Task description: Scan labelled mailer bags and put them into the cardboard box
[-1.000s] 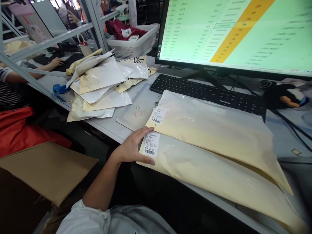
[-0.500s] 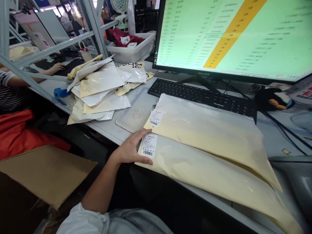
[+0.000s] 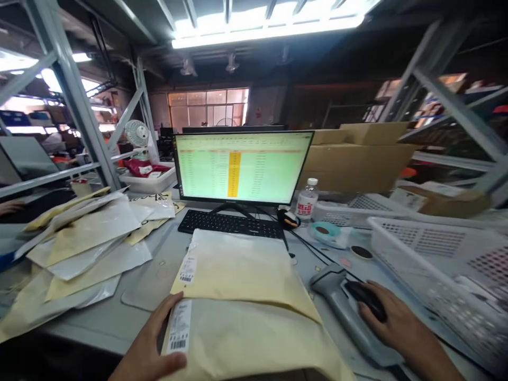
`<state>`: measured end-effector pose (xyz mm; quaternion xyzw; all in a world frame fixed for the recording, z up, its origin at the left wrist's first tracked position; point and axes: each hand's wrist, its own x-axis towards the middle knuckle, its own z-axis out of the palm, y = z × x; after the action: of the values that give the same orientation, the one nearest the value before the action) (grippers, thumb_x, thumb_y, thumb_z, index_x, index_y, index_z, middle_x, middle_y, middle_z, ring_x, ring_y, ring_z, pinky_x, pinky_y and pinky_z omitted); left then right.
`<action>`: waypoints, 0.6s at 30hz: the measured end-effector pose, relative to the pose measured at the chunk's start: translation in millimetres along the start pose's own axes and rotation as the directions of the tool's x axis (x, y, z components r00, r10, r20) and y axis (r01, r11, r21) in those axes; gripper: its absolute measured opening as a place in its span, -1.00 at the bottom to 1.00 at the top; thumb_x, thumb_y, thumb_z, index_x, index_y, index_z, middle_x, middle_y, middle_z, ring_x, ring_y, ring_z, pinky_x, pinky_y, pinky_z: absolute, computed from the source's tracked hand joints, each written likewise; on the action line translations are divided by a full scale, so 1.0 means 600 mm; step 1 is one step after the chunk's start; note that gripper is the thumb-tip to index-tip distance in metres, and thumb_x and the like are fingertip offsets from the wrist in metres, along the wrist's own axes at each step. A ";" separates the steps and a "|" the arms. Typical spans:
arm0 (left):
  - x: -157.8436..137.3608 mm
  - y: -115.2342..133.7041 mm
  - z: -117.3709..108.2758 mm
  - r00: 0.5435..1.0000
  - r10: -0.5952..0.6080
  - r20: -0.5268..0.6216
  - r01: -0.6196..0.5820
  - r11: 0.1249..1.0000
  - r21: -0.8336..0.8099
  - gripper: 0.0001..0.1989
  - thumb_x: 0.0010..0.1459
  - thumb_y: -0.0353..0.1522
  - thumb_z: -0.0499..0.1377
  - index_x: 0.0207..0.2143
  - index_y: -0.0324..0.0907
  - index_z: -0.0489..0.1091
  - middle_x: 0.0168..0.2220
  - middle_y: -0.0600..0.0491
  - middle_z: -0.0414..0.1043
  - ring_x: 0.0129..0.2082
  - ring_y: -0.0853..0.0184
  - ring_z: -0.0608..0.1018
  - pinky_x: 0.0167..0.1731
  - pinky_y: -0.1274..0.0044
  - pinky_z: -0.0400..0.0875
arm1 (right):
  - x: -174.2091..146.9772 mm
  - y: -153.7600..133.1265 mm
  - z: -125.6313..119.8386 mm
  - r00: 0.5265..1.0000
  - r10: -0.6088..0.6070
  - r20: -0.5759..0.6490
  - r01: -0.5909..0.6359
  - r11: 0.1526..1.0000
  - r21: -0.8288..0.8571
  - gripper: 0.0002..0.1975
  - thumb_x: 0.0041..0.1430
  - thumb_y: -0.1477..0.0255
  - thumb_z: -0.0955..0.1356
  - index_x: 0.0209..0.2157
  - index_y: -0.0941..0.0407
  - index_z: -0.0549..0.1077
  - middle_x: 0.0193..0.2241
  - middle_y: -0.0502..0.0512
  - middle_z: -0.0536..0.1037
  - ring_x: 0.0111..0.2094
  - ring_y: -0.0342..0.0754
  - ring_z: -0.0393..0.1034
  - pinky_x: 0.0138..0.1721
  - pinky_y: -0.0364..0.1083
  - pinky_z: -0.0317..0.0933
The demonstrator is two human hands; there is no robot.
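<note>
Spanning the labelled end of the near mailer (image 3: 246, 338), the left hand (image 3: 145, 345) is spread wide by the front edge of the surface (image 3: 99, 324); the right hand (image 3: 391, 315) cups a mouse (image 3: 370, 299). Light, soft and slippery, I'd judge, so grip the labelled corners! Two mailers in front, the far mailer (image 3: 242, 264) just beside one keyboard (image 3: 234, 225); one mouse, one scanner (image 3: 337, 296). Left-side pile (image 3: 91, 227): too overlapped to count.

Ceiling light (image 3: 270, 33): bright white, above us.
Window (image 3: 208, 105): paned, in the far wall (image 3: 270, 103) we face.
Metal frames (image 3: 74, 92): grey, on either side of us.
</note>
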<state>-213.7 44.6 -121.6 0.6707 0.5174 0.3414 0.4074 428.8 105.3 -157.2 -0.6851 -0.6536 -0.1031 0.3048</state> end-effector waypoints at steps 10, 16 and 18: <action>0.005 -0.010 0.006 0.991 -0.010 -0.134 0.005 0.999 -0.038 0.10 -0.13 0.37 0.36 0.37 0.08 0.32 0.44 -0.01 0.22 0.45 -0.18 0.21 0.47 0.06 0.07 | -0.009 -0.007 0.004 1.000 -0.019 0.002 0.019 0.999 -0.032 -0.39 0.28 0.01 0.21 0.16 0.09 0.49 0.15 0.31 0.56 0.14 0.29 0.52 0.16 0.25 0.46; 0.008 -0.025 0.002 0.989 -0.038 -0.144 0.037 0.999 -0.010 0.11 -0.08 0.42 0.28 0.39 0.06 0.29 0.45 -0.03 0.18 0.45 -0.19 0.20 0.48 0.03 0.04 | -0.008 -0.020 0.001 1.000 -0.020 -0.007 0.020 0.997 -0.076 -0.41 0.30 0.04 0.20 0.13 0.07 0.56 0.16 0.29 0.57 0.12 0.25 0.54 0.17 0.19 0.48; 0.008 -0.028 0.002 0.989 -0.043 -0.144 0.042 0.999 -0.014 0.12 -0.10 0.41 0.30 0.39 0.06 0.30 0.45 -0.02 0.18 0.46 -0.20 0.17 0.48 0.02 0.02 | -0.008 -0.020 0.002 0.999 -0.031 -0.032 0.028 0.995 -0.095 -0.42 0.29 0.05 0.21 0.09 0.09 0.57 0.12 0.31 0.60 0.09 0.24 0.56 0.15 0.16 0.49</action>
<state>-218.7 51.6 -136.9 0.6307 0.5578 0.3833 0.3798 416.7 101.6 -157.5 -0.6870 -0.6529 -0.1501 0.2815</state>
